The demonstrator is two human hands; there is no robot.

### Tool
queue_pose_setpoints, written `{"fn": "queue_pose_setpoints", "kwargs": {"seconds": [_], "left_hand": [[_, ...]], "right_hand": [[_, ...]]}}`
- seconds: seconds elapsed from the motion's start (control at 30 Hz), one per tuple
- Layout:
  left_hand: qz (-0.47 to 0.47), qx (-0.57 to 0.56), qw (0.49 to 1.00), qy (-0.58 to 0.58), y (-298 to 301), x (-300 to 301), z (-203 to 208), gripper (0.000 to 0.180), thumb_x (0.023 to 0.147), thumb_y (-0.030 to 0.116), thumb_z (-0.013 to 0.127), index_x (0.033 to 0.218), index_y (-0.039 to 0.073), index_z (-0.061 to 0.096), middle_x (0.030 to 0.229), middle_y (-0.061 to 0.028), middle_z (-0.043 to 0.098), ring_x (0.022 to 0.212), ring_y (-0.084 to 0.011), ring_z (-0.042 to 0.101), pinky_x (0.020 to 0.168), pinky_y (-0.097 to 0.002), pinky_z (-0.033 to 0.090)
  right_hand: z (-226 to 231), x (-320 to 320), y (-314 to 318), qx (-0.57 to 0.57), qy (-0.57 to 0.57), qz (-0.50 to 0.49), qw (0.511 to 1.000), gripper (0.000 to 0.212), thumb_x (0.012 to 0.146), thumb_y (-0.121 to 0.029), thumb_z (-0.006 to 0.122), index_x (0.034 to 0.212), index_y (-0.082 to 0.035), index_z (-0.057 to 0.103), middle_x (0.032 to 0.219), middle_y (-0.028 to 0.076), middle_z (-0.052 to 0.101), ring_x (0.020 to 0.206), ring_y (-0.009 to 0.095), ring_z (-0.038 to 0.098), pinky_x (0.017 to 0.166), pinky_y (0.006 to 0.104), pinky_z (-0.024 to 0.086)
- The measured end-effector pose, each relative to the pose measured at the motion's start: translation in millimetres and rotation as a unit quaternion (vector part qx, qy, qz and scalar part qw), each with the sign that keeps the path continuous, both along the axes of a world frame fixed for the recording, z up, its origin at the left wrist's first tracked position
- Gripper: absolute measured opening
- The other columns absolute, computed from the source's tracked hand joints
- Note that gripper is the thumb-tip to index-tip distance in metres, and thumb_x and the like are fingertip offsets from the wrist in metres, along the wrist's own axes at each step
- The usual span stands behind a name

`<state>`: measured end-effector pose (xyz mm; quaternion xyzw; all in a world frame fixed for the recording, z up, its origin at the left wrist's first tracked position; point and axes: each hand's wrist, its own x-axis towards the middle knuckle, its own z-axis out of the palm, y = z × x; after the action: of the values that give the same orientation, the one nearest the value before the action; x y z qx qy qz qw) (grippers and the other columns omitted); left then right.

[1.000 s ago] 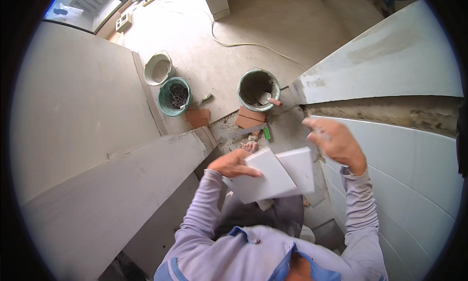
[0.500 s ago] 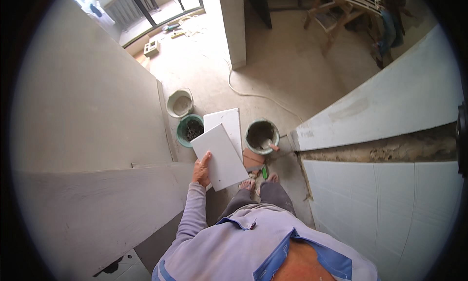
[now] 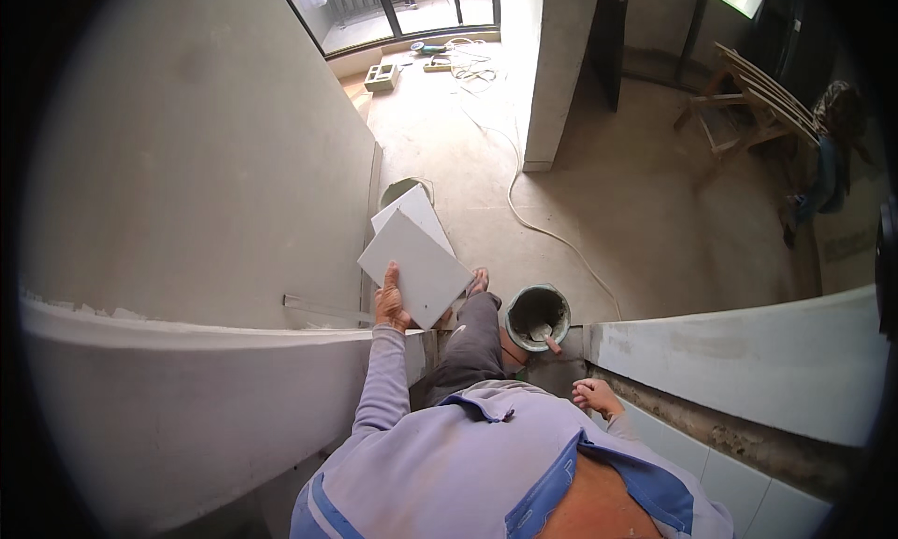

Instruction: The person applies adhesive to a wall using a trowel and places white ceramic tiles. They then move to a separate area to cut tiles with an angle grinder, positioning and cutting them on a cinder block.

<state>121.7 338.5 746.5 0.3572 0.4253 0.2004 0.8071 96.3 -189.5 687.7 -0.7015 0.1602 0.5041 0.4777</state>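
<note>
My left hand [image 3: 390, 302] grips two flat white tiles, thumb on the upper face and fingers underneath. The front tile [image 3: 418, 266] lies across most of the back tile [image 3: 414, 212], which sticks out at an angle beyond it. Close to my right side, my right hand [image 3: 597, 397] is loosely curled, with nothing visible in it. Ahead of that hand stands a bucket [image 3: 538, 305] of dark grey mix, with a trowel [image 3: 545, 337] resting inside.
Behind the tiles a pale bucket [image 3: 404, 187] is partly hidden by the left wall. A white cable [image 3: 517, 198] runs over the floor to a power tool [image 3: 427, 48] and a hollow block [image 3: 381, 77]. Low walls flank me. Another person [image 3: 828, 170] is beside a wooden trestle [image 3: 748, 104].
I have stepped forward with one foot, and the tiles have moved left over the buckets. My right hand has come into view. The scene has swung rightward in the picture.
</note>
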Motion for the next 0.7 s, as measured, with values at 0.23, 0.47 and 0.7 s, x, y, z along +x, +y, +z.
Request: {"fn": "queue_pose_setpoints", "kwargs": {"seconds": [0.23,0.47,0.7], "left_hand": [[0.060,-0.023,0.998,-0.022,79.9,177.7,-15.3,0.047,0.085,0.033,0.078,0.115,0.000,0.063,0.106,-0.0090,0.067,0.091,-0.0216,0.067,0.081,-0.0376,0.058],[0.009,-0.038,0.999,-0.012,182.3,304.8,20.4,0.046,0.086,0.033,0.077,0.114,0.000,0.061,0.105,-0.0094,0.067,0.092,-0.0220,0.067,0.079,-0.0386,0.059],[0.014,-0.083,0.996,-0.031,244.2,394.3,29.3,0.051,0.087,0.036,0.075,0.118,-0.001,0.059,0.107,-0.0093,0.066,0.092,-0.0231,0.067,0.080,-0.0395,0.059]], "right_hand": [[-5.2,161.9,121.4,-0.024,0.008,0.054,0.998,0.028,0.096,-0.020,0.058,0.114,0.000,0.068,0.103,0.010,0.071,0.086,0.019,0.068,0.074,0.0321,0.055],[57.3,276.5,222.6,-0.102,-0.293,0.258,0.915,0.035,0.087,-0.028,0.063,0.108,-0.001,0.071,0.114,0.022,0.067,0.109,0.038,0.062,0.096,0.0422,0.048],[121.3,451.5,358.3,-0.085,-0.471,0.299,0.825,0.035,0.087,-0.029,0.065,0.115,-0.008,0.069,0.123,0.013,0.062,0.114,0.032,0.056,0.098,0.0434,0.046]]}}
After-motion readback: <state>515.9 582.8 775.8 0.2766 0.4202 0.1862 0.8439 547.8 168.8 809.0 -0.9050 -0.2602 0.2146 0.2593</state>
